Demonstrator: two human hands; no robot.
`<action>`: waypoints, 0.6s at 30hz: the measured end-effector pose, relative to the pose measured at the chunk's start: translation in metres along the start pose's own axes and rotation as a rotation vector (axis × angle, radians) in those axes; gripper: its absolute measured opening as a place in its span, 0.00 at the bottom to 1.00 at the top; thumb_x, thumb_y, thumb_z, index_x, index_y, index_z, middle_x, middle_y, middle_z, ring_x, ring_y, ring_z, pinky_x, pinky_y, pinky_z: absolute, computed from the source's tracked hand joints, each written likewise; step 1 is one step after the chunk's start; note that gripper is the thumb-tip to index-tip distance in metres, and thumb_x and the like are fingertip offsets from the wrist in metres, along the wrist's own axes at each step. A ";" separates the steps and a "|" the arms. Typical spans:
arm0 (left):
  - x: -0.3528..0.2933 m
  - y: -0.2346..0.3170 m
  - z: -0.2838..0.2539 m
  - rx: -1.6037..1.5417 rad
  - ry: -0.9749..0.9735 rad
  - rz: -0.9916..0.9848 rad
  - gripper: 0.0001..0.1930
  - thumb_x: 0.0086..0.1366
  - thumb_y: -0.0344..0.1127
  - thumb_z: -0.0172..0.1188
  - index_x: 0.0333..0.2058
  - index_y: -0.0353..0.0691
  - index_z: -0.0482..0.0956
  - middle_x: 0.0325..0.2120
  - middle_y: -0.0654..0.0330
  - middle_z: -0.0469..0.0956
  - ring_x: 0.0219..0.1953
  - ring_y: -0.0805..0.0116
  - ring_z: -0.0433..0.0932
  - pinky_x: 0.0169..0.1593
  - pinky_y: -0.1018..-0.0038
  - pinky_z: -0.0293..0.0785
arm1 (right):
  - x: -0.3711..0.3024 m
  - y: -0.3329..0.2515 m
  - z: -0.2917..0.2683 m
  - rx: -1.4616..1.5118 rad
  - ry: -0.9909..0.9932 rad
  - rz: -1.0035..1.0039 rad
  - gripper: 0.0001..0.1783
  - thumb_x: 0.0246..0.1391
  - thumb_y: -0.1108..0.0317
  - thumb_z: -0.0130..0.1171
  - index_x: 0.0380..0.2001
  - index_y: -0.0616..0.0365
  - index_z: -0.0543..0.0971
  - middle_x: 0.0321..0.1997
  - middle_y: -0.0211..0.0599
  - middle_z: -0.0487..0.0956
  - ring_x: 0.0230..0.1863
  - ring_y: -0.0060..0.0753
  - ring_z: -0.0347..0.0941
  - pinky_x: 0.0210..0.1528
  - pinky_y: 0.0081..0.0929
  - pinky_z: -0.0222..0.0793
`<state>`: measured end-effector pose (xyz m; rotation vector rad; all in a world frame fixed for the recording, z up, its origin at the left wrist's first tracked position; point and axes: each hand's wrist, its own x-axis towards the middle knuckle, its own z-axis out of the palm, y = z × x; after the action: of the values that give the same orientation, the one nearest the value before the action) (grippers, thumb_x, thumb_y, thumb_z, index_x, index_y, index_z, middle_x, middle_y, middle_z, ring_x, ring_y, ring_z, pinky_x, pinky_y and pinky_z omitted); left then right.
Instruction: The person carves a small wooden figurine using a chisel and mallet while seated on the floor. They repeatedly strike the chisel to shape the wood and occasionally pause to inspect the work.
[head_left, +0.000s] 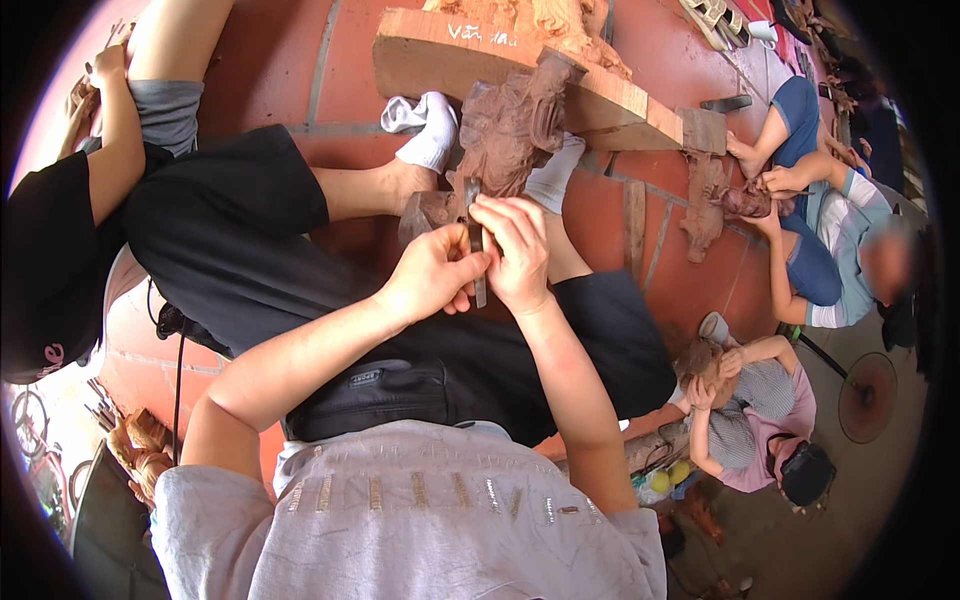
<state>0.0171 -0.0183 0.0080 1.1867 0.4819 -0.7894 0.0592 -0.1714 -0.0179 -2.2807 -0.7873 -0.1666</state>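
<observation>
My left hand (432,270) and my right hand (514,250) meet over my lap, both closed on a thin, flat, dark strip-like tool (478,275). It stands nearly lengthwise between my fingers; its exact kind cannot be made out. Just beyond my hands, a brown carved wooden figure (508,130) leans between my feet, its lower end partly hidden by my hands. A greyish-brown block end (428,215) shows beside my left hand. I cannot tell whether the tool touches the carving.
A large pale wooden block (440,62) with carving on top lies ahead. Another brown carving (704,205) and a wooden stick (635,222) rest on the red tile floor (270,80). People sit close on the left and right; two at right hold carvings. A round fan (867,397) stands far right.
</observation>
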 end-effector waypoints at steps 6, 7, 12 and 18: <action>-0.004 -0.004 0.005 0.025 0.016 -0.088 0.11 0.65 0.36 0.58 0.28 0.39 0.67 0.16 0.63 0.73 0.13 0.79 0.72 0.15 0.83 0.68 | -0.014 0.005 0.007 0.031 -0.050 -0.001 0.17 0.41 0.79 0.60 0.39 0.55 0.80 0.44 0.31 0.79 0.44 0.39 0.71 0.48 0.32 0.68; -0.004 -0.002 0.005 0.005 0.019 -0.050 0.11 0.65 0.37 0.58 0.28 0.38 0.67 0.16 0.63 0.73 0.14 0.79 0.73 0.15 0.83 0.68 | -0.012 0.004 0.005 0.032 -0.048 -0.016 0.17 0.41 0.79 0.60 0.39 0.56 0.80 0.44 0.31 0.79 0.43 0.39 0.71 0.48 0.33 0.69; 0.003 -0.007 0.007 -0.065 0.020 -0.008 0.12 0.65 0.38 0.58 0.28 0.38 0.68 0.16 0.63 0.73 0.14 0.78 0.73 0.16 0.82 0.69 | -0.005 0.008 0.005 0.038 -0.022 -0.001 0.17 0.41 0.79 0.60 0.38 0.56 0.80 0.44 0.32 0.80 0.42 0.39 0.71 0.47 0.34 0.69; -0.003 0.000 0.008 -0.077 0.007 -0.024 0.12 0.65 0.37 0.59 0.28 0.39 0.68 0.16 0.62 0.73 0.13 0.78 0.73 0.15 0.83 0.68 | -0.002 0.004 -0.003 0.036 -0.029 -0.015 0.16 0.41 0.78 0.60 0.38 0.56 0.80 0.43 0.31 0.80 0.42 0.39 0.71 0.47 0.34 0.68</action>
<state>0.0143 -0.0249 0.0130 1.1148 0.5286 -0.7813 0.0602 -0.1767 -0.0181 -2.2488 -0.8159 -0.1248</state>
